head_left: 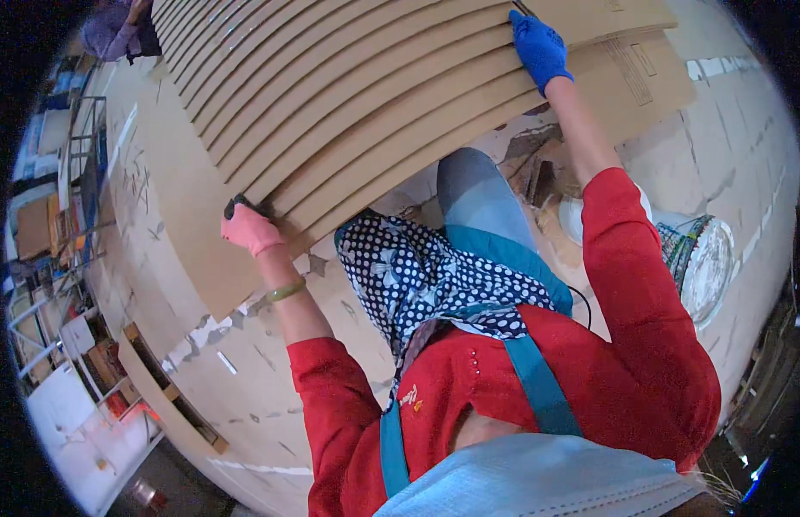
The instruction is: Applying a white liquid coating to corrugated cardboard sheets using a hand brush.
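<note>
Head view: we hold a fanned stack of flat cardboard sheets [365, 95] lying on the floor ahead of us. Our left hand [249, 228], pink-gloved, grips the stack's near left corner; our right hand [540, 47], blue-gloved, presses fingers flat on its far right edge, beside a white bucket [706, 267].

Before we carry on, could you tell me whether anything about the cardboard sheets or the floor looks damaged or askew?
The cardboard sheets are fanned in even steps, held by the left hand and right hand; nothing askew there. The floor looks worn, its pale coating cracked and flaked off in patches.
</note>
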A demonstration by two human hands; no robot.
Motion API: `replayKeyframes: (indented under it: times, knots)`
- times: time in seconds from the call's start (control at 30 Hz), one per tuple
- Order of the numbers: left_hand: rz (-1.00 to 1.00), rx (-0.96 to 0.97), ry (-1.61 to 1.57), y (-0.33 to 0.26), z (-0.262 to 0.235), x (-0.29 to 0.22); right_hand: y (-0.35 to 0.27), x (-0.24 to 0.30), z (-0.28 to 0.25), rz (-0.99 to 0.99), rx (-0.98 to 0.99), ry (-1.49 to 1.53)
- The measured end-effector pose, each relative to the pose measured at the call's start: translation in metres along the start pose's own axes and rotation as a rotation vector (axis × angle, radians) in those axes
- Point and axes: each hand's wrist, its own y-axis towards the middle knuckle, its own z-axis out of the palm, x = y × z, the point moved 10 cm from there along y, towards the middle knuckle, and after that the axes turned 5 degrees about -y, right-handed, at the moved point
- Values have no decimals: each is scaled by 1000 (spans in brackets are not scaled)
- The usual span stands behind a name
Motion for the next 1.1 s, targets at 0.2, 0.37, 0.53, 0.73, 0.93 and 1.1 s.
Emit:
replayKeyframes:
  times: [0.2, 0.37, 0.53, 0.73, 0.93, 1.1]
  knots:
    - [304, -192, 272, -26, -3, -38, -17, 10, -8, -206, -344, -251]
    - [164, -81, 203, -12, 13, -21, -6, 3, -40, 127, -78, 118]
    - [485, -12, 628, 53, -4, 45, -2, 27, -18, 59, -25, 83]
    - [-168, 74, -283, -4, -29, 4, -2, 21, -3, -201, 320, 669]
    - [-357, 279, -320, -27, -25, 27, -14, -64, 62, -555, -48, -626]
    - [432, 602, 475, -59, -23, -3, -50, -5, 34, -594, 117, -1182]
